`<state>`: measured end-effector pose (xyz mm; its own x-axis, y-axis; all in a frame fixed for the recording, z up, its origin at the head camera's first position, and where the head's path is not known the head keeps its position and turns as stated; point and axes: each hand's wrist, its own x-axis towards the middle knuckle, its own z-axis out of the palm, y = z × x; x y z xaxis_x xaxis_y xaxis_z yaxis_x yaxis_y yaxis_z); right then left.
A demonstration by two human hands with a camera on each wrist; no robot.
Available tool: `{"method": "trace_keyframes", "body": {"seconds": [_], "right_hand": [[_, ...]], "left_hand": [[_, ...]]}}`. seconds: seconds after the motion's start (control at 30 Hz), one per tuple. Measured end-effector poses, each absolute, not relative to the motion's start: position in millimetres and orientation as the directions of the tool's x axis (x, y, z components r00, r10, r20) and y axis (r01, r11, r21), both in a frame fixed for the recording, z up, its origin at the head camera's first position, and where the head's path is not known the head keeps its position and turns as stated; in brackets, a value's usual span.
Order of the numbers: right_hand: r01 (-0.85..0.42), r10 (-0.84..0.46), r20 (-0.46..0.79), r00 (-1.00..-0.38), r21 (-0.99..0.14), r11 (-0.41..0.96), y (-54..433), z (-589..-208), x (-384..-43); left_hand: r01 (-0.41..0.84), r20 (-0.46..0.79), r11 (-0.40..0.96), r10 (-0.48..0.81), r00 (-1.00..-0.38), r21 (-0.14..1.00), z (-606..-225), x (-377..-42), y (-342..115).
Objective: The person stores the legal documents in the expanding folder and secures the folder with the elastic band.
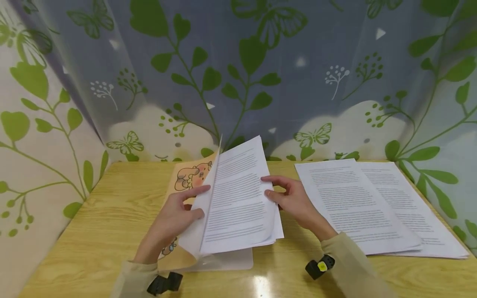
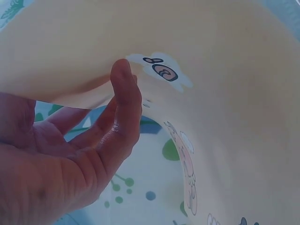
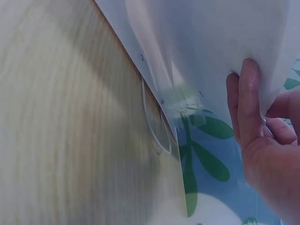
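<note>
Printed sheets (image 1: 238,198), tilted at the dial's centre, seemed light, floppy, perhaps slippery (edges looked the best hold); the right hand (image 1: 294,203) pinched their three-o'clock edge, the left hand (image 1: 175,215) gripped the folder cover (image 1: 189,178) towards nine.

Matt paper sheets (image 1: 238,198), cover (image 2: 234,103) possibly plastic

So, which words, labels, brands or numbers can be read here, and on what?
None can be read.
Held sheets: printed lines, too small to read.
Papers on the right: printed lines, also too small.
Cartoon cover: drawings, no readable text.
</note>
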<state>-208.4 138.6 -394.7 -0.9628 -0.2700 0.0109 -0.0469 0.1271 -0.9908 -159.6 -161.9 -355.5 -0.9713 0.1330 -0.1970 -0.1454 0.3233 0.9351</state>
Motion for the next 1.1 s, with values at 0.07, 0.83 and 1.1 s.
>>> {"method": "trace_keyframes", "body": {"seconds": [0.07, 0.83, 1.1], "right_hand": [[-0.038, -0.256, 0.002, -0.967, -0.99, 0.135, 134.5, -396.0, -207.0], [-0.01, -0.237, -0.013, -0.971, -0.995, 0.098, 98.3, -407.7, -208.1], [-0.013, -0.26, -0.011, -0.965, -0.996, 0.091, 88.5, -407.8, -206.8]], "left_hand": [[-0.14, -0.189, 0.308, 0.135, -0.973, 0.941, -356.1, -159.2, -161.6], [-0.176, -0.211, 0.268, 0.107, -0.972, 0.947, -353.0, -156.8, -159.9], [-0.178, -0.209, 0.259, 0.094, -0.973, 0.949, -352.9, -156.7, -160.5]]}}
